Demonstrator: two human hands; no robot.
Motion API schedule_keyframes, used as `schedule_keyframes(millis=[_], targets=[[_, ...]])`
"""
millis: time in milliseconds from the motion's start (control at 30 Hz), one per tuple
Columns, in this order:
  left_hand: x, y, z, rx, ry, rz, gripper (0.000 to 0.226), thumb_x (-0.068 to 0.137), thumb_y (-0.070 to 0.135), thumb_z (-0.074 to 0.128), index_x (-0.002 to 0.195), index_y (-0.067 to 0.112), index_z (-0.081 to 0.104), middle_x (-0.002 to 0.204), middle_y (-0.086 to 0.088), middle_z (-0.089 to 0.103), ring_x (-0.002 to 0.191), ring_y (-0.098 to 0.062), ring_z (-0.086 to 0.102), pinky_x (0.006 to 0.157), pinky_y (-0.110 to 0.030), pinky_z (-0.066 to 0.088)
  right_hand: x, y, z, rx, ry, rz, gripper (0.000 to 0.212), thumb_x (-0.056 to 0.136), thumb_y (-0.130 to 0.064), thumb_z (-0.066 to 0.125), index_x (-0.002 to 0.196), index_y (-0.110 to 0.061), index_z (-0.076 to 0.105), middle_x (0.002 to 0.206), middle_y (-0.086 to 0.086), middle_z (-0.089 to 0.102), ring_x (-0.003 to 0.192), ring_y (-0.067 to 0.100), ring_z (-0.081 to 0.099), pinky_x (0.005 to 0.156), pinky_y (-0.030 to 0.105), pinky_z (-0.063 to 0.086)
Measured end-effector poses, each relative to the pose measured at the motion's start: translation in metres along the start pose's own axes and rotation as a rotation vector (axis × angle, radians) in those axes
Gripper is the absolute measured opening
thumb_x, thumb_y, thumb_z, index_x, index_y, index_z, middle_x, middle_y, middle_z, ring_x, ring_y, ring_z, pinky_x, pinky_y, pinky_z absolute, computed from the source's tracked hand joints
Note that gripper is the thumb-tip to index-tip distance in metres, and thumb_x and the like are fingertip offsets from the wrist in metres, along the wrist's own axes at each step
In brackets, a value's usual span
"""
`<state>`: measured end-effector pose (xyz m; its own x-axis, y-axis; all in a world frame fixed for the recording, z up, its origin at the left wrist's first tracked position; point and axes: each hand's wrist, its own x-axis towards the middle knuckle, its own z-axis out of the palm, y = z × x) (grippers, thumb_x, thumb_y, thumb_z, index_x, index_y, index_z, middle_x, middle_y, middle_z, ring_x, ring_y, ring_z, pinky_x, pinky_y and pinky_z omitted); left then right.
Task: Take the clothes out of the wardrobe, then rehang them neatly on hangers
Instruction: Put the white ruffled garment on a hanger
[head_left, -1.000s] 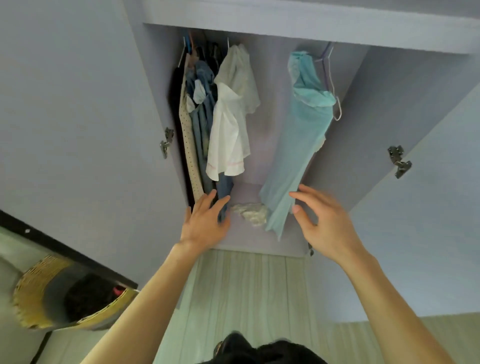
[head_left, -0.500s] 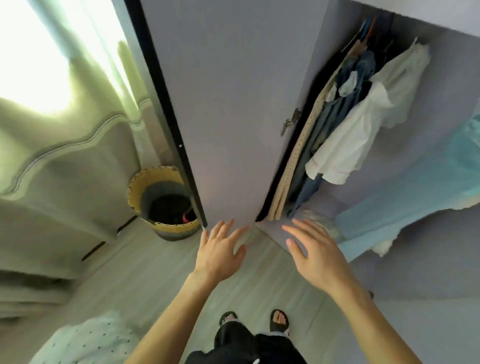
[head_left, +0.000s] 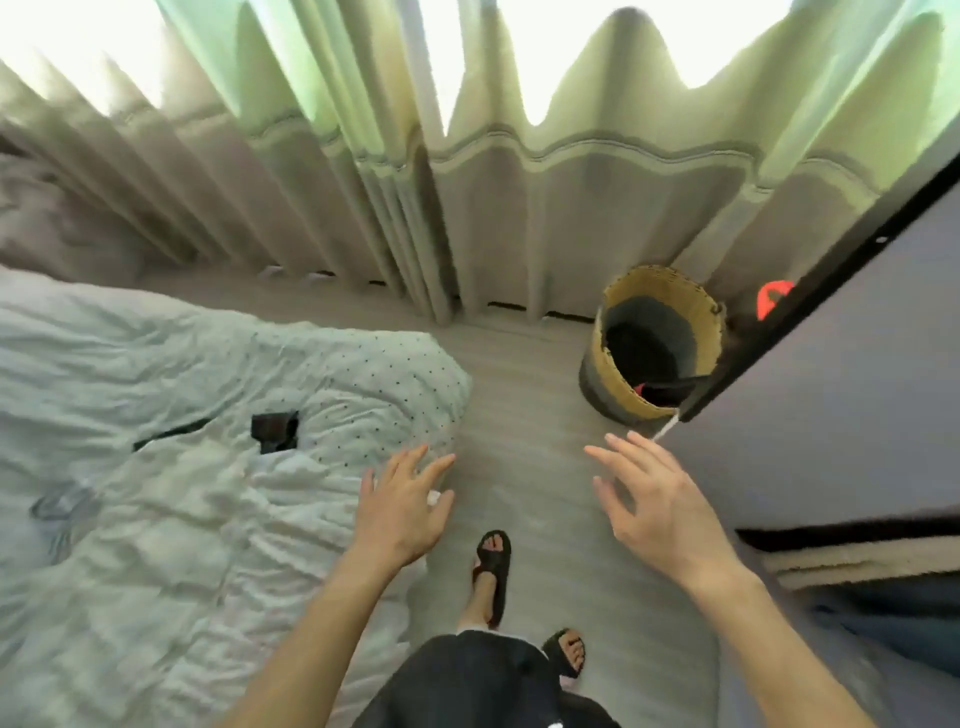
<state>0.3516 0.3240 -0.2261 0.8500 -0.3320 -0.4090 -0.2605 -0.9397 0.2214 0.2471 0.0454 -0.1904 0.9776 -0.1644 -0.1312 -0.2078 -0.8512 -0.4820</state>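
Since the left hand and right hand hover over the floor, both grips spread wide and empty, the person should turn toward the clothes, glimpsed at the frame's lower right below the wardrobe door, and lift out one garment at a time.

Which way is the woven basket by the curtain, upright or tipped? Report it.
Upright: the woven basket stands on the floor, mouth facing up. Inside lie dark contents with a red bit; how full, cannot tell.
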Motion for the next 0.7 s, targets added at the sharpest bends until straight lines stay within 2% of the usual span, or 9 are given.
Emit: schedule_keyframes(millis=[67,133,267,367,467,600,700], targets=[[-0.038,-0.038,0.004,-0.070,0.036,-0.157,0.049,0.100,0.052,0.040,0.148,0.051,0.031,0.164,0.007,0.021,0.151,-0.018,0.016,0.121,-0.050,0.015,0.016,-0.033,0.011,-0.032,-0.081,-0.163,0.041,0.100,-0.040,0.047,0.141,-0.036,0.051,0.152,-0.010,0.043,0.148,0.011,0.024,0.121,0.040,0.025],[-0.075,-0.071,0.011,-0.153,0.082,-0.311,0.049,0.100,0.053,0.039,0.148,0.053,0.030,0.164,0.008,0.021,0.151,-0.018,0.016,0.121,-0.048,0.015,0.028,-0.068,0.023,-0.073,-0.136,-0.315,0.042,0.101,-0.041,0.047,0.143,-0.036,0.049,0.153,-0.011,0.041,0.149,0.011,0.022,0.122,0.032,0.019],[-0.140,-0.122,0.027,-0.314,0.153,-0.563,0.049,0.102,0.052,0.036,0.150,0.052,0.026,0.164,0.011,0.016,0.152,-0.016,0.012,0.122,-0.045,0.010,0.037,-0.140,0.045,-0.101,-0.157,-0.576,0.037,0.097,-0.037,0.059,0.134,-0.035,0.059,0.144,-0.009,0.054,0.143,0.013,0.032,0.115,0.017,0.013],[-0.178,-0.156,0.035,-0.394,0.214,-0.671,0.049,0.102,0.052,0.036,0.150,0.049,0.028,0.164,0.012,0.017,0.151,-0.015,0.013,0.122,-0.047,0.008,0.037,-0.192,0.064,-0.140,-0.208,-0.723,0.039,0.098,-0.041,0.055,0.137,-0.037,0.056,0.147,-0.010,0.050,0.145,0.014,0.032,0.117,0.024,0.019],[-0.207,-0.190,0.040,-0.450,0.296,-0.741,0.050,0.102,0.050,0.040,0.150,0.048,0.029,0.163,0.009,0.023,0.149,-0.017,0.020,0.121,-0.046,0.014,0.036,-0.243,0.090,-0.155,-0.247,-0.844,0.040,0.100,-0.044,0.050,0.139,-0.039,0.054,0.150,-0.014,0.046,0.147,0.012,0.028,0.118,0.027,0.020],[-0.243,-0.248,0.048,-0.471,0.349,-0.800,0.050,0.102,0.049,0.038,0.151,0.047,0.029,0.162,0.008,0.026,0.150,-0.014,0.016,0.120,-0.042,0.014,0.026,-0.308,0.131,-0.149,-0.300,-0.905,0.040,0.100,-0.047,0.047,0.139,-0.039,0.052,0.150,-0.015,0.044,0.147,0.011,0.026,0.118,0.034,0.030],[-0.263,-0.300,0.051,-0.471,0.353,-0.867,0.052,0.100,0.053,0.033,0.151,0.044,0.030,0.161,0.007,0.028,0.150,-0.014,0.018,0.118,-0.043,0.017,0.019,-0.351,0.166,-0.143,-0.348,-0.913,0.041,0.101,-0.046,0.047,0.141,-0.040,0.049,0.152,-0.017,0.040,0.148,0.007,0.021,0.118,0.028,0.024]])
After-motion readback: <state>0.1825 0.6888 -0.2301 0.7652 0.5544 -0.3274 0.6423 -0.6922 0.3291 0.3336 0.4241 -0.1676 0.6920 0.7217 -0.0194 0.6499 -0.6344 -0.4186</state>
